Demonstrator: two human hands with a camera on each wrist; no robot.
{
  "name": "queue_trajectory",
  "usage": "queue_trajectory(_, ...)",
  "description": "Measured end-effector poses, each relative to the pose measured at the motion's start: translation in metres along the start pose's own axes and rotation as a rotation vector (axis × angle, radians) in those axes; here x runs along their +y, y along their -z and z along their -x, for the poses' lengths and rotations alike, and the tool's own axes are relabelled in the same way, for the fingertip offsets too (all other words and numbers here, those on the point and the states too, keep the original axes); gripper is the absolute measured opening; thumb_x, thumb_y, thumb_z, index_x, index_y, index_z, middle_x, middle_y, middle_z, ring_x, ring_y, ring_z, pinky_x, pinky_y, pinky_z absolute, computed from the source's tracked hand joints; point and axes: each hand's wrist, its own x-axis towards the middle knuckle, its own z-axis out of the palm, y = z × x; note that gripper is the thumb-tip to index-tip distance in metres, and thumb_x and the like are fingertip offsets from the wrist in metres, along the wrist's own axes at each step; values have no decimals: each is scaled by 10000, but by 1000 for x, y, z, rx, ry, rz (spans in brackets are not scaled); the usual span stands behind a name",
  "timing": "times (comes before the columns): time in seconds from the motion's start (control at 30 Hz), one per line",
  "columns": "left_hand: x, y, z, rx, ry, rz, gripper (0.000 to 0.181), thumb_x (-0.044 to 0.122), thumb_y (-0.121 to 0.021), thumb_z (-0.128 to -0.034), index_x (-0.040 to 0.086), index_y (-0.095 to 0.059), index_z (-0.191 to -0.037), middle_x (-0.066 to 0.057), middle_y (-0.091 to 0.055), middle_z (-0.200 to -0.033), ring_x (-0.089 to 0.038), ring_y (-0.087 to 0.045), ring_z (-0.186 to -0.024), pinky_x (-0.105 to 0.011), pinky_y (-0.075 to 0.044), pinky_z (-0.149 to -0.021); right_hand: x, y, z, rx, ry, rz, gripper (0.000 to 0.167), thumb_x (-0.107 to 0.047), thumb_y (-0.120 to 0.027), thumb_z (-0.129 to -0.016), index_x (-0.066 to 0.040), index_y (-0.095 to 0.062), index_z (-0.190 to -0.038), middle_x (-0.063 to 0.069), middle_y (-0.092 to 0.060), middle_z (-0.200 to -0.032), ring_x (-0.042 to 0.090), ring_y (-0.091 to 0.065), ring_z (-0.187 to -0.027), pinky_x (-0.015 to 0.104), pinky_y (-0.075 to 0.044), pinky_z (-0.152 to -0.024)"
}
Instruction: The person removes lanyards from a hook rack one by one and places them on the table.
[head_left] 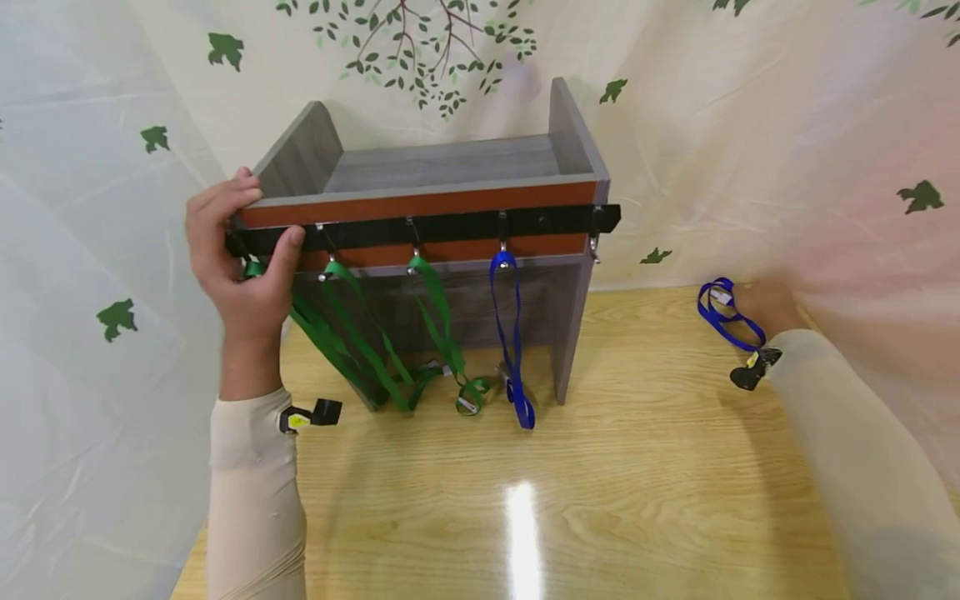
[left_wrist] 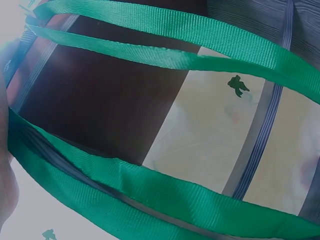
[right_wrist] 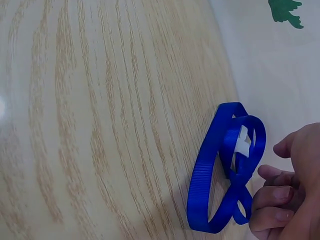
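My left hand (head_left: 243,275) grips the left end of a grey wooden shelf unit (head_left: 442,162), thumb on the black hook rail (head_left: 459,228) across its front. Green lanyards (head_left: 437,292) hang from the rail's left and middle hooks, and a blue lanyard (head_left: 517,392) hangs further right. Green ribbon (left_wrist: 150,22) crosses close to the left wrist camera. Over at the right, my right hand (right_wrist: 295,190) is beside a second blue lanyard (right_wrist: 201,192), looped on the table. Its fingers are loosely bent by the ribbon, the thumb held apart; whether they touch cannot be told.
The wood-grain table (head_left: 637,467) runs in front of the shelf and to its right. A pale cloth with leaf prints (head_left: 750,150) forms the backdrop behind and at both sides. The rail's rightmost hook (head_left: 595,248) carries no lanyard.
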Motion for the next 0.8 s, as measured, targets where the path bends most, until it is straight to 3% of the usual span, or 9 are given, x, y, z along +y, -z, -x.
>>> queue_trajectory(0.13,1,0,0,8,10,0,759,470,-933,-750,-169,-652,-1049,-141,-714,-1111,-312,-611,-1166,-546,-442,-1237,4,-1,1,1,-13,-48,613,-376,-450,-1011,201,-626,-1123,410,-613,-1135,496,-567,-1042,524,-528,-849)
queue_trajectory(0.23,2,0,0,12,11,3,755,468,-934,-749,-167,-653,-1046,-138,-715,-1113,-308,-613,-1165,-546,-444,-1237,3,1,3,-25,-38,-57,655,-357,-355,-1035,208,-568,-1289,453,-550,-1338,577,-533,-1227,673,-474,-1068)
queue_trajectory(0.33,2,-2,-1,14,7,4,753,469,-935,-748,-166,-654,-1041,-144,-716,-1116,-310,-617,-1163,-547,-443,-1235,0,3,5,-42,-69,-67,687,-330,-272,-1043,200,-476,-1429,471,-429,-1496,633,-416,-1386,705,-364,-1197)
queue_trajectory(0.4,1,-2,-2,14,6,-1,760,479,-932,-748,-165,-653,-1040,-144,-717,-1122,-310,-620,-1164,-546,-444,-1235,-3,3,7,-27,-68,-63,666,-313,-261,-1043,184,-503,-1413,466,-422,-1506,633,-407,-1394,694,-370,-1196)
queue_trajectory(0.5,2,-2,-2,15,11,-5,763,481,-927,-749,-166,-650,-1045,-140,-716,-1126,-307,-619,-1168,-541,-443,-1238,-5,2,10,18,-45,-60,545,-298,-292,-1033,131,-627,-1070,409,-575,-1275,548,-548,-1156,596,-526,-952)
queue_trajectory(0.6,2,-2,-1,18,16,-6,766,481,-926,-750,-167,-648,-1048,-135,-715,-1128,-301,-617,-1169,-538,-444,-1240,-8,2,12,47,-19,-63,419,-296,-327,-1024,-32,-486,-739,236,-540,-854,376,-500,-817,424,-436,-655)
queue_trajectory(0.67,2,-1,-1,21,19,-1,762,475,-928,-748,-168,-648,-1047,-131,-717,-1123,-300,-614,-1167,-537,-444,-1240,-11,3,14,41,-8,-77,383,-303,-332,-1025,-120,-417,-699,113,-447,-732,287,-436,-716,361,-361,-595)
queue_trajectory(0.73,3,-1,-1,21,20,2,763,474,-929,-747,-169,-648,-1045,-130,-718,-1117,-300,-612,-1166,-537,-444,-1240,-16,3,17,50,14,-86,385,-296,-335,-1022,-116,-415,-692,53,-407,-665,251,-415,-654,351,-349,-557)
queue_trajectory(0.8,3,-1,-1,23,20,-2,765,479,-927,-747,-169,-649,-1045,-132,-720,-1116,-302,-613,-1166,-537,-447,-1237,-23,5,22,67,50,-86,423,-300,-336,-1031,-33,-521,-760,113,-508,-707,272,-473,-689,342,-375,-583)
